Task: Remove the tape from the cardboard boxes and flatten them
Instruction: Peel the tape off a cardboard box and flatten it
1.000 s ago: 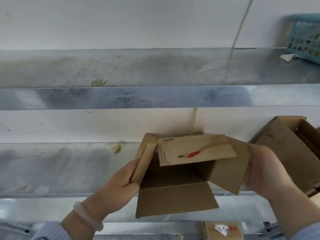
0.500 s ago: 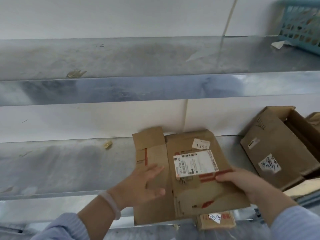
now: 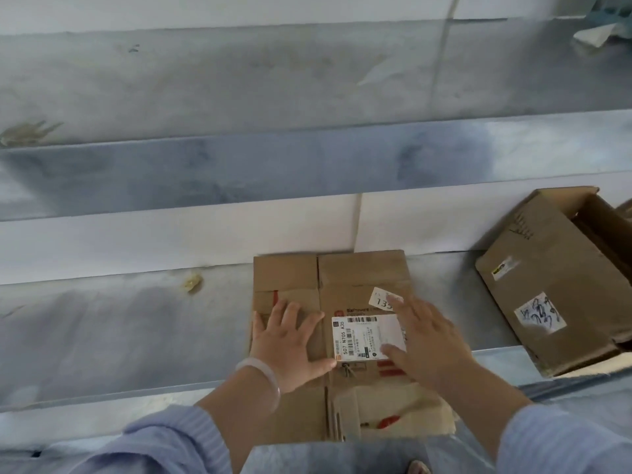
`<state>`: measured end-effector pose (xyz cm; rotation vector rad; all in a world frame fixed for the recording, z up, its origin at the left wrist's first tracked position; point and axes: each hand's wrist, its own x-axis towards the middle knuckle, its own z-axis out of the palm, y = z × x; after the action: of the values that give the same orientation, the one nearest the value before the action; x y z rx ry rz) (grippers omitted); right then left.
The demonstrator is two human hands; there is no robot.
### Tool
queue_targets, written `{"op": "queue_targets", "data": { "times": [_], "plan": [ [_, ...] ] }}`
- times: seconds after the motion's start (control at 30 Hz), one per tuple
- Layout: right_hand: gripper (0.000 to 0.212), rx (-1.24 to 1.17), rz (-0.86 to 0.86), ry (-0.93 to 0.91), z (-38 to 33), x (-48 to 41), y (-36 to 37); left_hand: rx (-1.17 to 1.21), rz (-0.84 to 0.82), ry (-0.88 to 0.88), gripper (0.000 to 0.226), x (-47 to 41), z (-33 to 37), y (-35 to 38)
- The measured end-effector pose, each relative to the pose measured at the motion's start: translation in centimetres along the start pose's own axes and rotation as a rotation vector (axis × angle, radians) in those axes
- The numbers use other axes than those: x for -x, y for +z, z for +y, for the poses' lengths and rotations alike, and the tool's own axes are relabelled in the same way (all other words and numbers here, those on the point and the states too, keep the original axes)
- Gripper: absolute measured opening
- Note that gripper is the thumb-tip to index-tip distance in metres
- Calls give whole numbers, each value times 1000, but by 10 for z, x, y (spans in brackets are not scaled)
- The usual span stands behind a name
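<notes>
I see both hands spread flat, gripping nothing: left hand (image 3: 290,340) and right hand (image 3: 427,340) press palms down on the flattened box (image 3: 359,278), which lies on the metal shelf (image 3: 119,323) at 6 o'clock. At 3 o'clock an unflattened open box (image 3: 554,268) sits well apart.

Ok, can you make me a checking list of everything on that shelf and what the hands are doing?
Surface: metal shelf, scuffed, with another shelf above it.
Job's things: flattened box lying flat, white shipping label facing up; unflattened box at the right, lying on its side.
Clutter: small yellowish scrap on the shelf; crumpled white paper on the upper shelf.
Hands: left hand and right hand both open, palms pressing on the flattened box.
Cables: nothing seen.
Surroundings: white wall behind the shelf.
</notes>
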<state>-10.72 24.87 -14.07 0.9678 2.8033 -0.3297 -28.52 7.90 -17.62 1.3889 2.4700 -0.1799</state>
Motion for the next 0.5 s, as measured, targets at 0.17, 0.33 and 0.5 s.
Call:
{"op": "queue_targets", "data": {
  "times": [0.17, 0.33, 0.5],
  "plan": [
    [94, 87, -40, -140, -10, -61, 15, -19, -25, -4, 113, -23, -8, -1],
    [107, 109, -12, -112, -6, -78, 42, 50, 49, -20, 118, -32, -16, 4],
    [100, 93, 25, -88, -8, -82, 42, 42, 135, -18, 119, -41, -20, 2]
  ]
}}
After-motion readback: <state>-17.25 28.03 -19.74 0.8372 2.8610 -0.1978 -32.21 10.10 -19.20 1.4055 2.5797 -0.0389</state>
